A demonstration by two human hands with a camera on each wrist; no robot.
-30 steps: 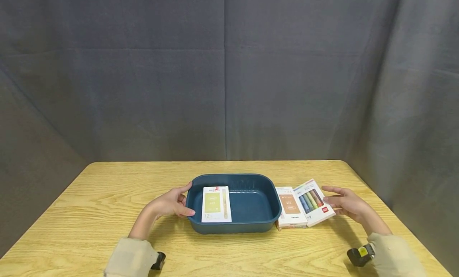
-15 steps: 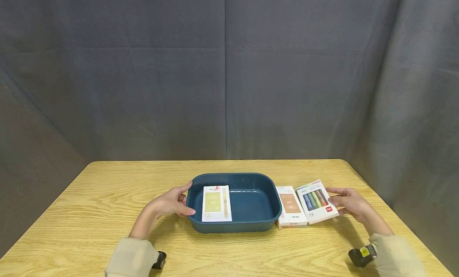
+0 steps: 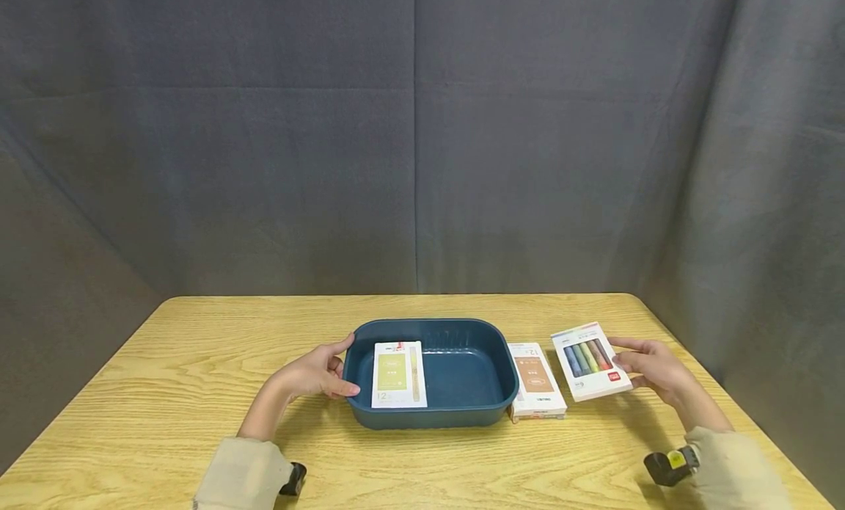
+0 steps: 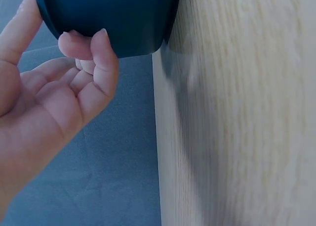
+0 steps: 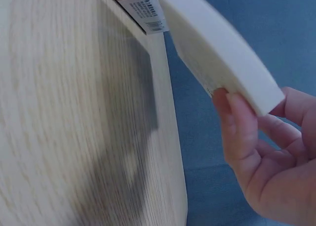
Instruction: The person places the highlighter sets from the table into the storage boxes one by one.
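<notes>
My left hand (image 3: 320,372) grips the left end of a dark blue rectangular tub (image 3: 465,378), thumb on the rim; in the left wrist view its fingers (image 4: 104,67) touch the outer wall. A white box with a yellow-green panel (image 3: 393,376) lies inside, at the tub's left. At the right, my right hand (image 3: 653,370) pinches a white box of colored chalk sticks (image 3: 590,361) by its right edge, tilted and raised off the table. The right wrist view shows this chalk box (image 5: 222,48) edge-on, with its shadow on the wood below.
A white box with an orange-brown panel (image 3: 536,381) lies against the tub's right side. The wooden table (image 3: 218,348) reaches back to a grey curtain (image 3: 416,143) that hangs behind and along both sides.
The right hand has lifted the chalk box and drawn it to the right, away from the orange-brown box it overlapped. My left hand and the tub stay in place.
</notes>
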